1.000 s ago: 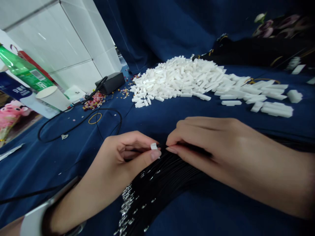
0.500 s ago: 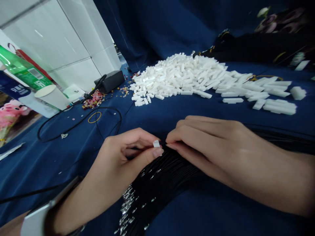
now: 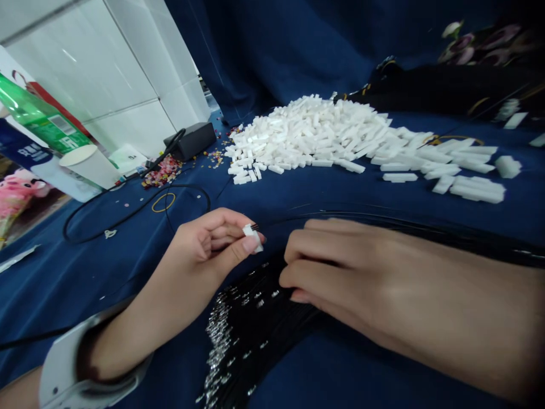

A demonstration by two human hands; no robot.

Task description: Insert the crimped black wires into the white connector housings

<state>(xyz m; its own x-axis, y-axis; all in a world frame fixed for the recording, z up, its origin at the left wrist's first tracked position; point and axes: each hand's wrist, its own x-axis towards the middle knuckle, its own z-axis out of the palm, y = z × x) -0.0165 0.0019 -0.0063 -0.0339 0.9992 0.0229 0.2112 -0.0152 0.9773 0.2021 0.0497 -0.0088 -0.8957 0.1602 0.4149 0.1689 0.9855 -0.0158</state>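
My left hand (image 3: 213, 244) pinches a small white connector housing (image 3: 252, 237) between thumb and fingers. Short dark wire ends show at the housing's upper right end. Just to the right, my right hand (image 3: 353, 267) rests over a thick bundle of thin black wires (image 3: 272, 324), its fingers curled together. What lies between those fingertips is hidden. Many of the wires carry shiny metal terminals (image 3: 219, 346) at their ends, fanned out below my left hand. Behind both hands spreads a large heap of white connector housings (image 3: 315, 133).
A blue cloth (image 3: 162, 289) covers the table. At the left stand a paper cup (image 3: 87, 165), a green bottle (image 3: 42, 113), and a black box (image 3: 191, 141) with a cable. Small colourful bits (image 3: 164, 170) and a yellow rubber band (image 3: 164, 202) lie near them.
My left hand has moved slightly left and up, away from the right, with the housing tilted. My right hand has shifted down onto the black wires.
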